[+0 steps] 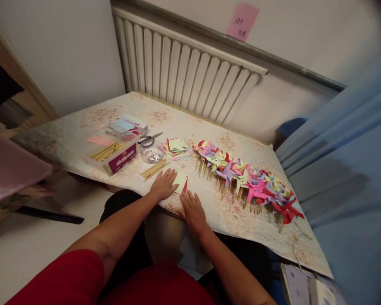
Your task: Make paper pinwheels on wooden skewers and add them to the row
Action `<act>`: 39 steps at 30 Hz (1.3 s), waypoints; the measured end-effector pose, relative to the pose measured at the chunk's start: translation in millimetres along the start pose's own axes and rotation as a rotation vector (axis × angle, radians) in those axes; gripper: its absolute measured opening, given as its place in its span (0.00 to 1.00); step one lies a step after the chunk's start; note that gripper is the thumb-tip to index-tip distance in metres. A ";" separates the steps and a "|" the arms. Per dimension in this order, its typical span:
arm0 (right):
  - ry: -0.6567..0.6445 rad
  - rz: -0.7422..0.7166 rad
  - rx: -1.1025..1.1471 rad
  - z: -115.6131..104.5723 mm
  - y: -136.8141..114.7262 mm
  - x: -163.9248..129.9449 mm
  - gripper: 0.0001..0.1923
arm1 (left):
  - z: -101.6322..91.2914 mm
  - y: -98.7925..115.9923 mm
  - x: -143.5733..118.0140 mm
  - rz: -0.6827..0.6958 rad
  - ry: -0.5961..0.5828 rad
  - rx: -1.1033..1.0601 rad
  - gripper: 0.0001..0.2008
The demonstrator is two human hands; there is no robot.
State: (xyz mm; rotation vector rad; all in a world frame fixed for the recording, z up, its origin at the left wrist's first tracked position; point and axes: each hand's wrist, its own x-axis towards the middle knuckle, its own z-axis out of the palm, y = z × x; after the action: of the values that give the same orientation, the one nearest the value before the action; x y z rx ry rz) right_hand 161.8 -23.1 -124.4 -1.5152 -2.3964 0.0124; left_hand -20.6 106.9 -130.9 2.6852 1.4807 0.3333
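Note:
Close to the table's front edge lies a pale green paper square (pixel 179 184) with a red patch along its right side. My left hand (pixel 164 184) lies flat at the left of this paper, fingers stretched out, its thumb over the paper's edge. At the lower right of the sheet, my right hand (pixel 193 208) rests with its fingers extended, the fingertips touching the paper's corner. Just beyond my left hand is a small bundle of thin wooden sticks (pixel 153 169). Behind them stands a clear round tub (pixel 153 152) with small shiny pieces in it.
Finished paper pinwheels (pixel 257 189) on sticks fill the table's right side. Scissors (pixel 150 140) lie across the tub's rim, near a stack of cut paper (pixel 177 145). At left are a plastic box of sticks (pixel 123 158) and coloured papers (pixel 123 123). A radiator (pixel 190 72) stands behind.

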 end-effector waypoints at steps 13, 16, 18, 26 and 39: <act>-0.012 0.055 0.004 4.3 -19.0 30.5 0.31 | -0.8 -0.4 -0.5 0.001 -0.005 0.002 0.31; -0.009 0.066 0.002 7.2 -19.3 26.0 0.30 | -0.4 -0.3 -0.5 -0.003 -0.001 0.001 0.31; 0.006 0.075 0.003 8.3 -19.9 22.3 0.29 | -1.1 0.5 -0.6 -0.005 0.005 0.000 0.31; 0.009 0.075 0.002 8.3 -24.4 1.2 0.28 | -6.8 3.1 -1.4 0.001 0.002 -0.007 0.31; 0.261 0.197 0.233 -4.0 -30.1 58.1 0.26 | -7.6 2.3 -2.2 -0.006 -0.014 -0.023 0.30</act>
State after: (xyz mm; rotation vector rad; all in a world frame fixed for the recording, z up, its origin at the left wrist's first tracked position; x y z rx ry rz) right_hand 113.3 14.3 -101.0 -1.5309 -1.9637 0.1240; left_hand -21.5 103.4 -123.5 2.6590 1.4714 0.3280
